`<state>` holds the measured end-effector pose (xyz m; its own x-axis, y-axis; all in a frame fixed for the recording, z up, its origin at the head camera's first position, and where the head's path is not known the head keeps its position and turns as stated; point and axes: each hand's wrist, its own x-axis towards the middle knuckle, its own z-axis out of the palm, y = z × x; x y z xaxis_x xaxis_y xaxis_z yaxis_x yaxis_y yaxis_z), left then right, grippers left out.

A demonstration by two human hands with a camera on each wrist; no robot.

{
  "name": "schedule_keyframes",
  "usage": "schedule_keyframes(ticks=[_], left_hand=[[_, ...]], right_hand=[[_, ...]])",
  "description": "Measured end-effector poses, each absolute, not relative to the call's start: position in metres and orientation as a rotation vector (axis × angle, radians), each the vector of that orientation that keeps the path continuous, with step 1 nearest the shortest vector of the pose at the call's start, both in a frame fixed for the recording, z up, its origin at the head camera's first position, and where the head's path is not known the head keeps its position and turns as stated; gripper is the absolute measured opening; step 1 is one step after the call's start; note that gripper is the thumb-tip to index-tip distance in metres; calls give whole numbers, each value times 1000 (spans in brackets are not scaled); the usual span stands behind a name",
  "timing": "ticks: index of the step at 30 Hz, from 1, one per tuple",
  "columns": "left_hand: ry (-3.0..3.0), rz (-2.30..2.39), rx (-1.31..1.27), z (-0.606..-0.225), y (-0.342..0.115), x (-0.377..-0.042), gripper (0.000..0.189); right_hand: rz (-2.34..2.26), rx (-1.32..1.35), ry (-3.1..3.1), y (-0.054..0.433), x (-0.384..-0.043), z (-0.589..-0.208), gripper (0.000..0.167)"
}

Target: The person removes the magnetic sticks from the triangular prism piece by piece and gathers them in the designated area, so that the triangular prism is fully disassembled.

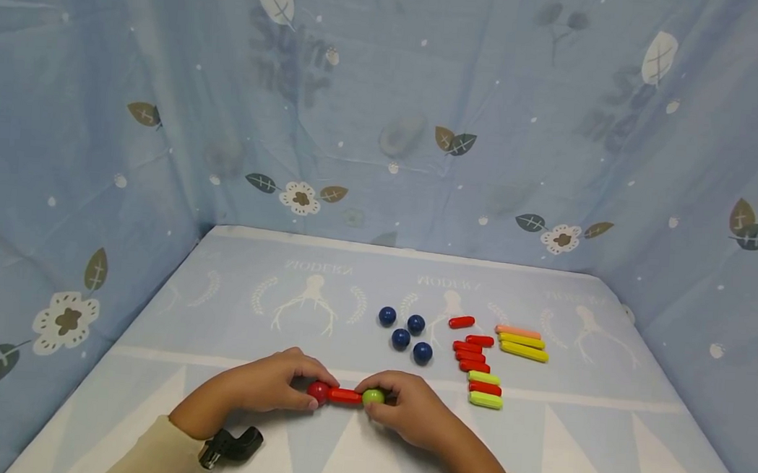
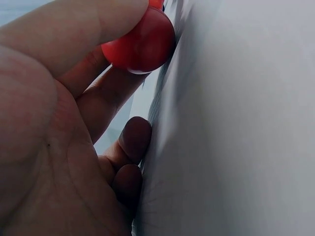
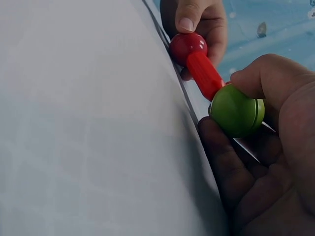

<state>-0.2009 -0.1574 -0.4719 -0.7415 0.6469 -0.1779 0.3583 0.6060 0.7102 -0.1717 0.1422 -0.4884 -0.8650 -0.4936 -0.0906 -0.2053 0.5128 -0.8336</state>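
My left hand (image 1: 269, 382) pinches a red ball (image 2: 147, 42) between thumb and fingers, low over the tabletop. A short red rod (image 1: 345, 396) runs from that ball to a green ball (image 3: 236, 112), and all three touch end to end in a line. The thumb and fingers of my right hand (image 1: 410, 412) hold the green ball at the other end. In the right wrist view the red rod appears tilted between the two balls. Whether the rod is fixed to either ball I cannot tell.
Several dark blue balls (image 1: 401, 339) lie beyond the hands. To their right are several short red rods (image 1: 469, 356), yellow-green rods (image 1: 485, 400), longer yellow rods (image 1: 524, 352) and a salmon rod (image 1: 519, 332). Patterned blue cloth (image 1: 386, 121) walls the table on three sides.
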Motion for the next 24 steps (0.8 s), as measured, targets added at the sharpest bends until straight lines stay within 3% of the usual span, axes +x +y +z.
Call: schedule_keyframes(ticks=[11, 24], left_hand=[[2419, 925, 794, -472, -157, -200, 34], [2412, 930, 783, -472, -156, -201, 33]], right_hand=[[-1312, -475, 2417, 146, -174, -489, 21], [-1346, -238, 2582, 148, -177, -490, 32]])
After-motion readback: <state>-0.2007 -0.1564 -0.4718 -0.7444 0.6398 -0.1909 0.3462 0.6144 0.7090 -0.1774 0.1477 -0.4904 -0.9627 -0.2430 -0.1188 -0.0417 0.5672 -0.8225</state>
